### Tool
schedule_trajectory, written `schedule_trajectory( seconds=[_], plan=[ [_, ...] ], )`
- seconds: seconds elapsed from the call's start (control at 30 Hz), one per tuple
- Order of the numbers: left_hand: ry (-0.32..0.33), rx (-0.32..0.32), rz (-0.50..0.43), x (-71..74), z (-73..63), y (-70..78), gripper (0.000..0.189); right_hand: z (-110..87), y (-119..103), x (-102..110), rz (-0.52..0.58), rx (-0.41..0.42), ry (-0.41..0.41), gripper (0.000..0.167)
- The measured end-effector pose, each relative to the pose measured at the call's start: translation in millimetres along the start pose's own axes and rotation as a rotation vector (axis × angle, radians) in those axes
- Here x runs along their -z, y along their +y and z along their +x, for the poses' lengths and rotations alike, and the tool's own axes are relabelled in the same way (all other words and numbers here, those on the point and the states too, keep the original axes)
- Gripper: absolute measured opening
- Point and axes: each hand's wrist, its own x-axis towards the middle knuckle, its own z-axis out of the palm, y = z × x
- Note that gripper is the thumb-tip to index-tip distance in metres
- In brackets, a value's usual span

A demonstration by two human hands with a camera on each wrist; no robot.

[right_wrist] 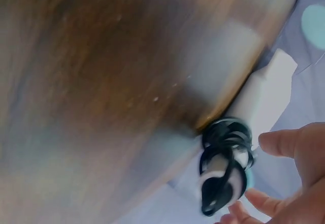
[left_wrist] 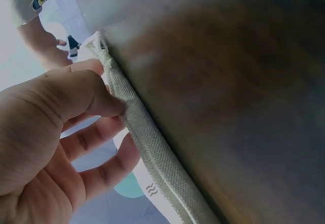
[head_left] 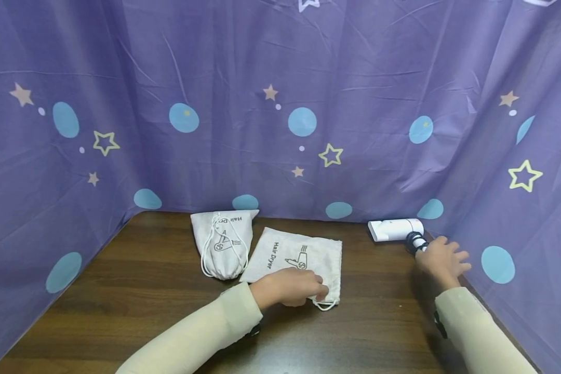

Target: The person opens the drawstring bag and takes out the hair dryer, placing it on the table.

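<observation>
A flat cloth drawstring bag (head_left: 280, 254) printed "Hair Dryer" lies on the table, and my left hand (head_left: 292, 286) is over its near edge. In the left wrist view, thumb and fingers of that hand (left_wrist: 66, 117) pinch the edge of the bag (left_wrist: 152, 142). At the back right lies a white hair dryer (head_left: 395, 229), its black cord (head_left: 415, 241) wound round the handle. My right hand (head_left: 441, 259) is beside the handle with fingers spread. The right wrist view shows thumb and fingertips (right_wrist: 277, 142) close around the cord-wrapped handle.
A second drawstring bag (head_left: 224, 244), fuller and gathered at its mouth, lies left of the flat one. The brown wooden table (head_left: 135, 291) meets a purple patterned curtain (head_left: 243, 156) at the back and sides. The hair dryer lies close to the back right corner.
</observation>
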Motion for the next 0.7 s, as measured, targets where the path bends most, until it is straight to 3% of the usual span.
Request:
schedule_trajectory(
  seconds=[0.4, 0.7],
  plan=[
    [0.097, 0.006, 0.126, 4.1, -1.2, -1.1, 0.032, -28.1, -43.2, -15.6, -0.051, 0.243, 0.144, 0.064],
    [0.15, 0.029, 0.17, 9.3, -1.1, -3.1, 0.029, -49.4, -79.9, -31.9, -0.048, 0.381, 0.06, 0.061]
  ],
)
